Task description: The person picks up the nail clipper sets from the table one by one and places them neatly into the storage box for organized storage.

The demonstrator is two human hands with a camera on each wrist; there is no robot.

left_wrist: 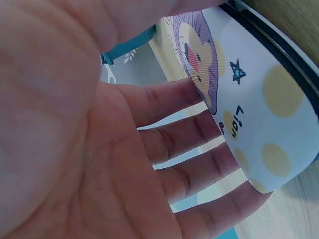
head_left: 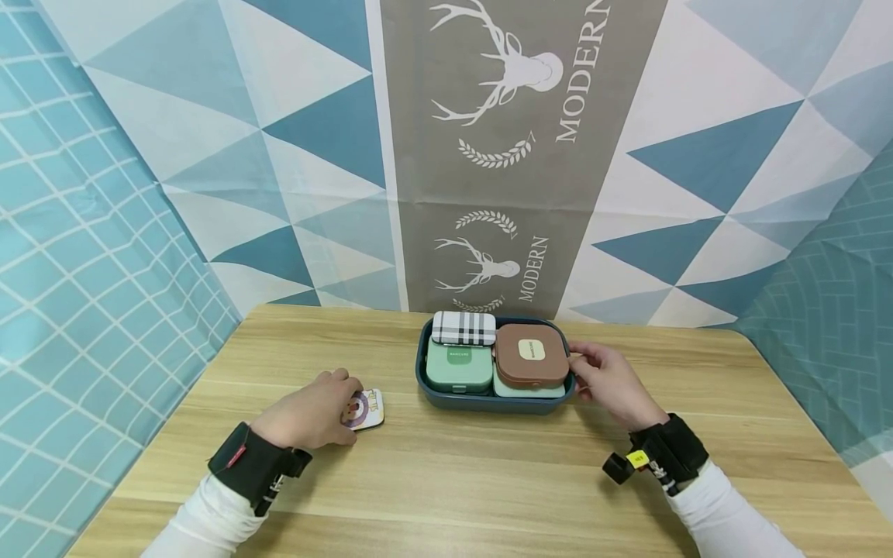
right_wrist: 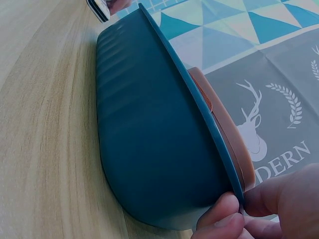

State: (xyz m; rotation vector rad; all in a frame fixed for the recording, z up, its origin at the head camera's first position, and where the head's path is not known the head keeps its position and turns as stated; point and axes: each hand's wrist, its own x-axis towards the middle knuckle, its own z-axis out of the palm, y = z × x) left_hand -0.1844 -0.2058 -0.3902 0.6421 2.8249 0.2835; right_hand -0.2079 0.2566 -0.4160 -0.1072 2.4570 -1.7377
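To the left on the table, my left hand (head_left: 307,412) grips a small white case (head_left: 371,408) with a purple-maned lion, yellow dots and a dark zip-like seam (left_wrist: 286,47). The fingers lie along one edge, the thumb along the opposite side. Whether it touches the table, I cannot tell. My right hand (head_left: 612,386) pinches the right end rim of a dark blue oval tub (head_left: 481,403), thumb and fingers on the rim in the right wrist view. Inside the tub sit a green case (head_left: 446,372), a brown case (head_left: 512,364) on a pale green one (head_left: 530,391), and a plaid case (head_left: 463,328).
The wooden table (head_left: 446,480) runs back to a wall cloth (head_left: 335,155) with triangles and deer heads, close behind the tub. A blue checked cloth (head_left: 84,232) hangs at the left, a teal one (head_left: 837,256) at the right.
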